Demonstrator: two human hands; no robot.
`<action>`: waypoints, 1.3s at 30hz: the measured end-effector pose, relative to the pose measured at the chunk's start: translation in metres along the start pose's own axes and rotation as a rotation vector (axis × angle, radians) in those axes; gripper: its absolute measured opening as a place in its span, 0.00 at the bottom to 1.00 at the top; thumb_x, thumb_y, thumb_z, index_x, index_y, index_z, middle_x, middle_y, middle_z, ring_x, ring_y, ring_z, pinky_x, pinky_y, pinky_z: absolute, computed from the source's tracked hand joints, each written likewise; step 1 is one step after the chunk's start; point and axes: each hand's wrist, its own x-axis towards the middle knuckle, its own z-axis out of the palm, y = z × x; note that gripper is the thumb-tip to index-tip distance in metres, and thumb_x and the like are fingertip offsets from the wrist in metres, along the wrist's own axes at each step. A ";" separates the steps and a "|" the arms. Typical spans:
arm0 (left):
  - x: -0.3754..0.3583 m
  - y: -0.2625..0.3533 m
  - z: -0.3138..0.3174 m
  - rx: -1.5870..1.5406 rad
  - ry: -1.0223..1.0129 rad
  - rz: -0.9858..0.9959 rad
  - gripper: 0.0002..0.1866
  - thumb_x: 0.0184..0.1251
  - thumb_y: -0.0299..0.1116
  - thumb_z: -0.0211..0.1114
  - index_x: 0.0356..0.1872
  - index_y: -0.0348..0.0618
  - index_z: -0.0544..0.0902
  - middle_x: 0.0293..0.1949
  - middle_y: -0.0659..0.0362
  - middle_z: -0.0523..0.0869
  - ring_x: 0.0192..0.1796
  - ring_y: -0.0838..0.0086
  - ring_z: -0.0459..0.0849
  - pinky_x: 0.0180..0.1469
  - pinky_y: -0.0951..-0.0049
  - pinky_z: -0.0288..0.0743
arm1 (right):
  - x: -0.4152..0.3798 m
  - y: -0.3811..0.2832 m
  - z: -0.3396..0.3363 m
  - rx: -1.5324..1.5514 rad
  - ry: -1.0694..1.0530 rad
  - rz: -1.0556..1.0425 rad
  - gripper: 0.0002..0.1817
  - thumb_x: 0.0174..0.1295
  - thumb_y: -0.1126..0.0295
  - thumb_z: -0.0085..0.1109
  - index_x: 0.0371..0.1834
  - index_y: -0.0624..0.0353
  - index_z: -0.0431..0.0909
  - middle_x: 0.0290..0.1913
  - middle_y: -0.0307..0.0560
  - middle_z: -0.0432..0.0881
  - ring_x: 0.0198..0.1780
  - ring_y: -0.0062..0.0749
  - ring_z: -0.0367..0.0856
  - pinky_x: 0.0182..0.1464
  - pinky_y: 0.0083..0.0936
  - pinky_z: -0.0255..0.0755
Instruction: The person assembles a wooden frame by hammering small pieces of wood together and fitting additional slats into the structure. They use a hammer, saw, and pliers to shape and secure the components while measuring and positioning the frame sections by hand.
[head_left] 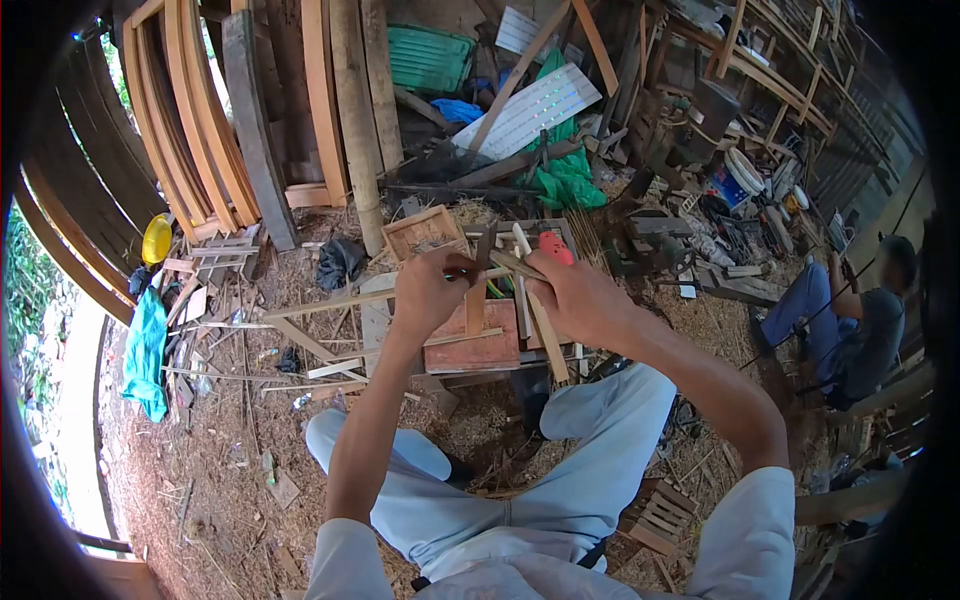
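Note:
My left hand is closed round a dark flat piece of wood that stands up between my hands. Just right of it, my right hand grips a thin grey-brown tool or strip, whose tip meets the wood; what it is exactly I cannot make out. Below my hands lies a reddish wooden box on a low work surface. A pale wooden stick slants down beside it. Behind my right hand shows a red object, and a shallow wooden tray sits behind my left hand.
Wooden strips cross the shavings-covered floor at the left. Long planks lean at the back left, near a bamboo post. A green crate stands behind. Another person sits at the far right.

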 end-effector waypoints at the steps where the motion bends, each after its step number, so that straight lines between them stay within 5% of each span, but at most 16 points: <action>1: 0.000 -0.001 0.001 -0.022 0.014 0.009 0.09 0.51 0.37 0.74 0.32 0.45 0.88 0.27 0.58 0.88 0.28 0.67 0.86 0.33 0.69 0.77 | 0.001 0.000 -0.001 0.017 0.027 -0.026 0.12 0.68 0.65 0.51 0.52 0.54 0.71 0.21 0.62 0.76 0.26 0.64 0.76 0.30 0.52 0.67; 5: -0.001 0.001 0.002 0.004 0.050 0.052 0.09 0.51 0.37 0.74 0.30 0.44 0.88 0.28 0.58 0.88 0.29 0.67 0.86 0.33 0.69 0.78 | 0.001 -0.006 -0.006 0.000 -0.059 0.041 0.15 0.71 0.63 0.46 0.56 0.58 0.68 0.23 0.60 0.79 0.28 0.58 0.80 0.32 0.53 0.70; 9: 0.002 -0.004 0.005 -0.009 0.055 0.056 0.09 0.51 0.37 0.74 0.31 0.45 0.88 0.29 0.58 0.88 0.30 0.67 0.86 0.33 0.69 0.78 | 0.000 0.000 -0.002 -0.061 -0.025 -0.026 0.15 0.71 0.63 0.46 0.56 0.58 0.68 0.23 0.60 0.79 0.26 0.59 0.79 0.30 0.53 0.69; 11: 0.000 -0.004 0.004 -0.024 0.034 0.038 0.08 0.51 0.35 0.73 0.31 0.45 0.88 0.28 0.57 0.88 0.30 0.66 0.87 0.34 0.68 0.78 | 0.000 -0.006 -0.004 0.157 0.094 -0.002 0.13 0.69 0.66 0.50 0.52 0.58 0.69 0.23 0.63 0.76 0.27 0.65 0.77 0.29 0.52 0.67; 18: -0.002 0.002 0.001 -0.033 0.003 -0.014 0.08 0.51 0.35 0.73 0.32 0.46 0.89 0.28 0.56 0.88 0.29 0.65 0.86 0.33 0.68 0.77 | -0.002 -0.010 -0.003 0.075 -0.018 0.059 0.13 0.69 0.65 0.50 0.53 0.57 0.70 0.26 0.62 0.78 0.31 0.63 0.78 0.34 0.55 0.68; 20: -0.001 0.002 -0.001 0.022 -0.023 -0.004 0.10 0.54 0.33 0.74 0.32 0.37 0.87 0.28 0.53 0.88 0.32 0.67 0.88 0.37 0.72 0.80 | -0.002 -0.002 0.009 -0.037 -0.033 0.010 0.13 0.69 0.65 0.50 0.53 0.57 0.69 0.23 0.61 0.77 0.29 0.61 0.78 0.32 0.54 0.68; 30: 0.000 0.002 0.002 0.063 0.017 -0.026 0.11 0.53 0.32 0.75 0.33 0.36 0.87 0.30 0.52 0.89 0.33 0.67 0.88 0.37 0.71 0.80 | -0.001 -0.012 -0.004 -0.061 -0.032 0.005 0.12 0.69 0.67 0.49 0.52 0.58 0.70 0.23 0.62 0.77 0.27 0.62 0.77 0.31 0.52 0.68; 32: -0.004 -0.002 0.003 -0.037 0.000 -0.015 0.11 0.53 0.32 0.75 0.34 0.36 0.87 0.31 0.52 0.89 0.33 0.67 0.89 0.37 0.71 0.80 | -0.001 -0.011 -0.001 0.124 0.132 -0.070 0.12 0.69 0.67 0.50 0.53 0.58 0.70 0.22 0.62 0.76 0.25 0.63 0.76 0.28 0.51 0.67; 35: -0.001 -0.017 0.014 -0.022 0.128 0.115 0.08 0.51 0.38 0.74 0.31 0.48 0.89 0.25 0.56 0.87 0.26 0.63 0.85 0.30 0.67 0.76 | -0.003 0.005 0.012 -0.015 -0.054 -0.040 0.15 0.69 0.67 0.49 0.56 0.57 0.67 0.22 0.58 0.79 0.26 0.58 0.79 0.30 0.51 0.68; 39: -0.004 -0.006 0.007 -0.007 0.059 0.049 0.08 0.52 0.38 0.74 0.31 0.48 0.89 0.25 0.57 0.87 0.27 0.63 0.86 0.31 0.67 0.76 | -0.003 -0.014 -0.006 -0.027 -0.033 -0.042 0.15 0.69 0.66 0.49 0.56 0.57 0.68 0.23 0.59 0.79 0.26 0.57 0.80 0.29 0.52 0.68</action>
